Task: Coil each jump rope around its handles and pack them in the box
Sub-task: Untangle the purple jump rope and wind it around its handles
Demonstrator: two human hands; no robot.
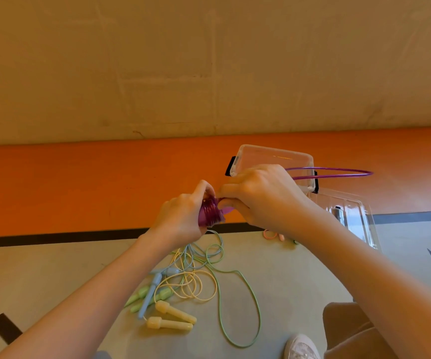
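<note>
- Purple jump rope [210, 211] held up in the air between both hands, above the floor and just in front of the box; handles bunched together with many turns of cord already wound close round them
- Left hand [183, 216] curled round the wound handles, thumb up over the top of the coil; right hand [258, 195] closed on the other end of the bundle, fingers pinching the cord where it leaves; a long purple loop [338, 173] runs free to the right, passing over the box
- Step in hand, by my reading: winding the first rope, part done; the free loop is what remains to go on
- Next move likely calls for feeding that loop round the handles under steady tension, left grip firm so the turns do not spring loose; then tucking the end
- Clear box [271, 161] open on the orange floor band, nothing seen inside; its lid [349, 216] lies just beside it to the right
- Risk: the swinging loop may catch the box rim or the lid edge
- Below the hands a tangle of green, blue and yellow ropes [191, 278] with handles [173, 317] lies uncoiled; a pink rope [271, 234] shows partly under the right wrist; a shoe [301, 348] and knee at lower right; open floor to the left
</note>
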